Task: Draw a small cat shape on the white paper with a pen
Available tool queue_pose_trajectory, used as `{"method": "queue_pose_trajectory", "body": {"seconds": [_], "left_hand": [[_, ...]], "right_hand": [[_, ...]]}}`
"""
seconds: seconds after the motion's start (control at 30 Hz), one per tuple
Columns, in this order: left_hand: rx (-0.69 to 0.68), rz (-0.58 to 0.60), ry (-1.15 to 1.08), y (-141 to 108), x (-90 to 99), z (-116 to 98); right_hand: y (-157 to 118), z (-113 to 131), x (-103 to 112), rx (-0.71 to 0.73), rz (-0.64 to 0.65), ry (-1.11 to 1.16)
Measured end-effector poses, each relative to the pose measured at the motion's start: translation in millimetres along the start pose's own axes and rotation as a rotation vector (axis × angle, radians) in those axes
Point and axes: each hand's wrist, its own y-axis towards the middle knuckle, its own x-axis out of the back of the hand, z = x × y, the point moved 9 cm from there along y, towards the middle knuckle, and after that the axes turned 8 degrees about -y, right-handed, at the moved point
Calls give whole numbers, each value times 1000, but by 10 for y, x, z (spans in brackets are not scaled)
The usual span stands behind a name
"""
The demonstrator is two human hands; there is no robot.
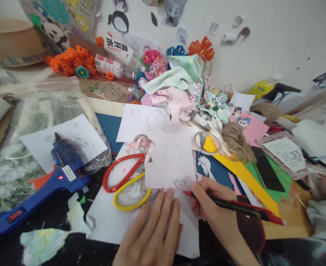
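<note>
A dark counter [96, 253] is crowded with craft supplies. In the middle lies one large white sheet [107, 221], with a small sheet [157, 173] on top; another loose sheet [126, 127] sits just beyond. On the left rests one blue glue gun [68, 179], its red light lit.

Two bare hands are at work. The left hand [154, 232] lies palm down on the large sheet, its fingers stretched out, slightly apart, holding nothing. The right hand [218, 218] pinches a red and black pen [248, 210] in narrow, bent fingers. The step in hand appears to be sketching; carrying on that line would seem to call for steady paper and short, light strokes.

Farther right are two bundles of twine [235, 138] and one roll of tape [195, 143]. Left of the small sheet are two handle loops, one red [124, 159] and one yellow [131, 208], probably scissors.

Smallest are four pencil-grey drawings, two on each smaller sheet. The pen tip is at the lowest drawing [180, 183], near the small sheet's bottom edge; I cannot tell whether it touches.
</note>
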Motion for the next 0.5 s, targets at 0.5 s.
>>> {"method": "queue_pose_trajectory", "body": {"seconds": [0.5], "left_hand": [[1, 10, -4, 2, 1, 0]], "right_hand": [[15, -53, 25, -35, -52, 27]]}}
